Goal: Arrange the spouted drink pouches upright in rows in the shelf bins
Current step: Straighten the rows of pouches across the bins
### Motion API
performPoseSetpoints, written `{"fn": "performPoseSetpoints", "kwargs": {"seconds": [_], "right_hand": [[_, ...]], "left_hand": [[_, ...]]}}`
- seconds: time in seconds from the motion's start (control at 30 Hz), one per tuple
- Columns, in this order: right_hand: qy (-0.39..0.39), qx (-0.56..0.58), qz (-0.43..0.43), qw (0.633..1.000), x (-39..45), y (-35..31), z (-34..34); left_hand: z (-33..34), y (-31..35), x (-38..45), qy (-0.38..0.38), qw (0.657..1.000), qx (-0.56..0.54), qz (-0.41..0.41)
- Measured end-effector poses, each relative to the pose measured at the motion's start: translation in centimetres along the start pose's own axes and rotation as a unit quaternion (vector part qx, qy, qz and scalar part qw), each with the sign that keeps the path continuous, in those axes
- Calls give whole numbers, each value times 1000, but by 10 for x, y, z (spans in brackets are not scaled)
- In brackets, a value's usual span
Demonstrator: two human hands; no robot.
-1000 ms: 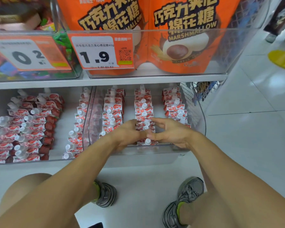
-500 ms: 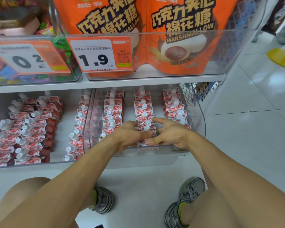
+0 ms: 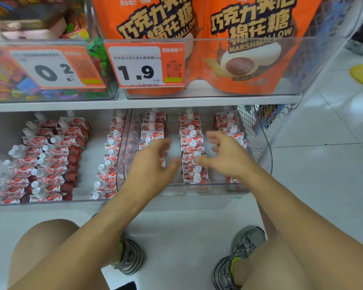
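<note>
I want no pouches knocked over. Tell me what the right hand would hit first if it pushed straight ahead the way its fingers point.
Probably the right-hand row of pouches in the clear bin: the right hand hovers open just before it. Motion blur makes depth uncertain.

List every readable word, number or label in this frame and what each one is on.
"1.9": right price tag, above the pouches.
"0 2": left price tag; no decimal point shows.
"MARSHMALLOW": right orange bag, partly hidden by the bin edge.
"1904": top edge of the left orange bag.
Large Chinese characters on both bags: legible.
Small print on tags and pouches: too blurred.
</note>
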State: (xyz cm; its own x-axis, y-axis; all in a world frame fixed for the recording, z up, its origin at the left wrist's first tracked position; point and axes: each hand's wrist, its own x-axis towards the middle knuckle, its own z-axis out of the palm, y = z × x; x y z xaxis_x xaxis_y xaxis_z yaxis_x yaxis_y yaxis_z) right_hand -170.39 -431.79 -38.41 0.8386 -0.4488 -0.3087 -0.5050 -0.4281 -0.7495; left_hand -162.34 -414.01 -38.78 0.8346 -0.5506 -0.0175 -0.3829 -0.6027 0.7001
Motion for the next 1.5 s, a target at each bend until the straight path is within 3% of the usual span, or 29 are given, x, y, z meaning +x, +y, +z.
{"fn": "performPoseSetpoints", "kwargs": {"seconds": [0.07, 0.13, 0.23, 0.4, 0.7, 0.87, 0.97, 1.1, 1.27, 1.4, 1.5], "right_hand": [[88, 87, -87, 989, -6, -18, 21], [66, 116, -106, 985, 1, -38, 52], [8, 117, -26, 993, 38, -64, 98], [15, 220, 96, 971, 93, -67, 134], [-42, 223, 63, 972, 128, -79, 122], [18, 210, 39, 977, 140, -84, 133], [5, 207, 16, 978, 142, -76, 129], [-67, 221, 34, 972, 129, -74, 125], [-101, 262, 120, 952, 98, -47, 141], [-102, 294, 127, 942, 95, -47, 155], [-148, 335, 127, 922, 102, -40, 148]], "left_hand": [[-25, -15, -17, 183, 978, 43, 86], [-40, -33, -24, 227, 966, 97, 70], [-39, -57, -22, 138, 985, 103, -9], [-48, -65, -24, 132, 990, 38, 28], [-52, -77, -24, 115, 992, -53, -2], [-53, -85, -18, 83, 991, -97, -41], [-53, -88, -17, 80, 991, -105, -34], [-53, -88, -19, 87, 988, -120, -40], [-50, -90, -20, 90, 985, -143, -36], [-48, -93, -18, 86, 984, -148, -46], [-51, -92, -18, 82, 981, -169, -48]]}}
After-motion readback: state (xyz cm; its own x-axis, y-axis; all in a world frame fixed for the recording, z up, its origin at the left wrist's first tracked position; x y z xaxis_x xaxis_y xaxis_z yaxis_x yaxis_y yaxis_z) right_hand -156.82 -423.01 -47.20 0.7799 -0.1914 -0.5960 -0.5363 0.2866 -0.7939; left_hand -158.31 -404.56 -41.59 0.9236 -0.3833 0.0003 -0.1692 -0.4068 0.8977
